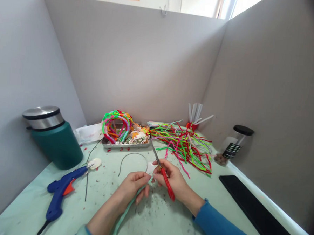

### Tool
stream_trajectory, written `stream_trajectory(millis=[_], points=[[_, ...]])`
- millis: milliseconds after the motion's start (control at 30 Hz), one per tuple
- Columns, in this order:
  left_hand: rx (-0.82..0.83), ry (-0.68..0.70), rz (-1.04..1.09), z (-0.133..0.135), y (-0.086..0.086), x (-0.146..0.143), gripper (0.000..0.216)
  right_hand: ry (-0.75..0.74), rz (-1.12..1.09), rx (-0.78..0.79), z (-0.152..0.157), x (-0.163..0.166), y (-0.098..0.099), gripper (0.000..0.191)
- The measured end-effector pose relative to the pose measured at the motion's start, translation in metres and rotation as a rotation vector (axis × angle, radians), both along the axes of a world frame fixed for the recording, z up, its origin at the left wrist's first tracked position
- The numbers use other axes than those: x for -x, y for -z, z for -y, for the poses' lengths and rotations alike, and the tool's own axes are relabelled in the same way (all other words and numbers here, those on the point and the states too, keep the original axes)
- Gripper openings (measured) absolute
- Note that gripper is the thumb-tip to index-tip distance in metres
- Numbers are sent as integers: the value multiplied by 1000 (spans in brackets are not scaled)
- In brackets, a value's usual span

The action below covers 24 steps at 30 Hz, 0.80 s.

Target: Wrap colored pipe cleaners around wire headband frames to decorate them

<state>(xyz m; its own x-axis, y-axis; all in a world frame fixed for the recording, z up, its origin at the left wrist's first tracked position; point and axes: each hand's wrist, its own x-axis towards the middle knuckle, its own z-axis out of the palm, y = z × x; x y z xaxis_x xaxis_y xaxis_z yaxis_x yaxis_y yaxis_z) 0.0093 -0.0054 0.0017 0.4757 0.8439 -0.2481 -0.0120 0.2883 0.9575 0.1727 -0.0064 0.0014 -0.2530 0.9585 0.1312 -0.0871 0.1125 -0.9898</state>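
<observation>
My left hand (133, 188) is closed on a mint-green pipe cleaner (125, 214), which trails down toward the bottom edge of the view. Its upper end comes out at the fingertips, where the two hands nearly meet. My right hand (173, 178) holds red-handled scissors (167, 184), blades pointing up and away. The right fingertips are pinched at the end of the pipe cleaner; whether they grip it is hard to make out. Just beyond the hands lies a thin grey wire headband (134, 154), with a white disc (151, 167) partly hidden by the fingers.
A blue glue gun (60, 193) rests at left, its nozzle by a round pad (95, 163). Behind it stands a green flask (56, 143). A metal tray (126, 146) holds wrapped headbands. Colourful pipe cleaners (184, 143) are heaped behind. Right are a jar (233, 146) and a black strip (254, 210).
</observation>
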Motion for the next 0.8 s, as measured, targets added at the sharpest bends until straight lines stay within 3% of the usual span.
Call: stream_trajectory(millis=[233,333,400,500,600,800], points=[[-62,-5,-45,-2,1,1,32,6,27,42,-1,1,-2,35],[-52,-36,-47,-5,3,0,33,10,136,15,-2,-3,-2,35],[-16,-83,-39,-7,5,1,36,64,361,-75,-3,-9,-3,31],[19,-186,-8,-11,8,5,39,263,898,-258,-6,-22,-2,25],[15,-237,13,-14,9,9,38,362,1341,-252,-10,-38,0,23],[6,-223,49,-13,6,9,31,423,1620,-232,-14,-64,-8,26]])
